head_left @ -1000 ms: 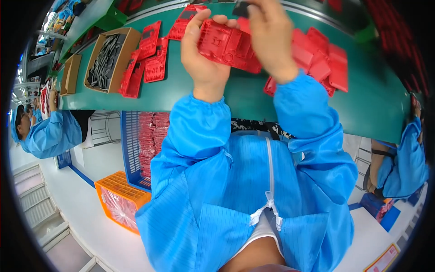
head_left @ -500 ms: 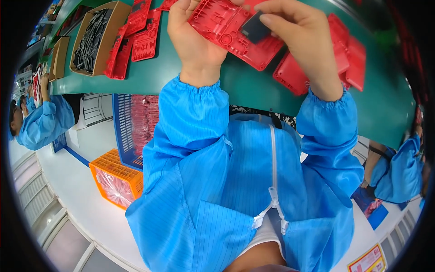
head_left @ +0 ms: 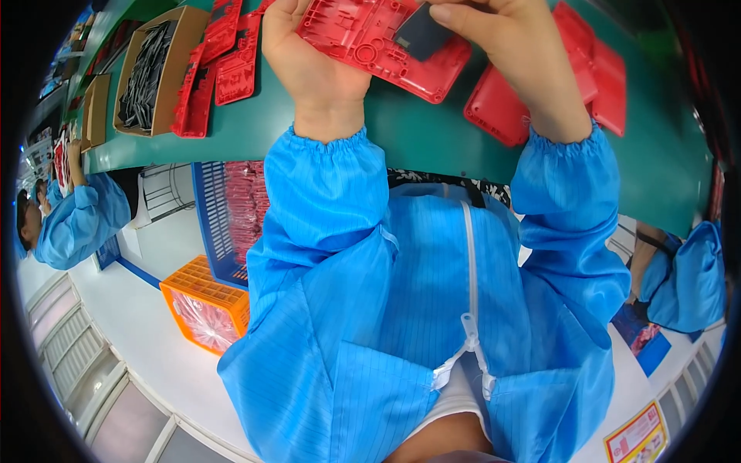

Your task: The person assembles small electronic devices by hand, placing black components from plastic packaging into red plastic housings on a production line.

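Near the top edge of the head view, my left hand [head_left: 318, 77] is closed on one side of a red plastic housing [head_left: 436, 76] with its moulded inner side facing up. A flat dark grey rectangular piece [head_left: 423, 35] is pinched by my right hand [head_left: 529, 58] between thumb and fingers. That piece lies over the housing's inside; whether it is seated there I cannot tell. The fingertips of both hands are partly cut off by the top edge. More red plastic shells [head_left: 494, 108] lie on the green table beside my right wrist.
A cardboard box [head_left: 179, 73] full of dark flat pieces stands on the green table [head_left: 255, 127] at left, beside stacked red housings [head_left: 235, 73]. Below the table edge are a blue crate [head_left: 207, 208] and an orange crate [head_left: 189, 272]. Other people in blue sit at both sides.
Both hands have shifted up and slightly left, with the red housing and the dark grey piece still in them. The whole view has tilted a little.
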Demonstrator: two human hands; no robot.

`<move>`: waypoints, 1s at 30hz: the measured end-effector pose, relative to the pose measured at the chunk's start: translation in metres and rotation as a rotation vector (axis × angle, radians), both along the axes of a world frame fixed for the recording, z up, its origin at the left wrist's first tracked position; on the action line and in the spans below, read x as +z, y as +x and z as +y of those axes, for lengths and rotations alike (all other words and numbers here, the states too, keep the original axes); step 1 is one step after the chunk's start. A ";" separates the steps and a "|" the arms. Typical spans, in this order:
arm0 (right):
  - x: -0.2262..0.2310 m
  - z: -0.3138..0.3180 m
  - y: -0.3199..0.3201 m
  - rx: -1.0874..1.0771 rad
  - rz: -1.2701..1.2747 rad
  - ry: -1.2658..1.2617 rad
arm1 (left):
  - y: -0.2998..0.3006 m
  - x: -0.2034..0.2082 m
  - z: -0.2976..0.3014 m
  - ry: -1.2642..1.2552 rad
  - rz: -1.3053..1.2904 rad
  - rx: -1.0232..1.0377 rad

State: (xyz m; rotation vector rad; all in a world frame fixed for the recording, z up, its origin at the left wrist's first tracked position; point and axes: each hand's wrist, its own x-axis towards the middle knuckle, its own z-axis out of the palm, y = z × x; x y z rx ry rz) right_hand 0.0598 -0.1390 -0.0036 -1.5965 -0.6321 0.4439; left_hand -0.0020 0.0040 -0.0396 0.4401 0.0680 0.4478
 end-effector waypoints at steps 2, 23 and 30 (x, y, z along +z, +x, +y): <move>-0.001 0.000 0.000 0.008 -0.008 0.045 | 0.000 -0.001 0.001 0.011 -0.006 0.004; -0.010 0.010 -0.019 -0.170 -0.535 -0.149 | -0.001 -0.008 0.006 -0.006 -0.045 -0.003; -0.004 0.002 -0.004 0.015 -0.226 -0.175 | -0.001 -0.002 0.002 0.022 0.018 0.040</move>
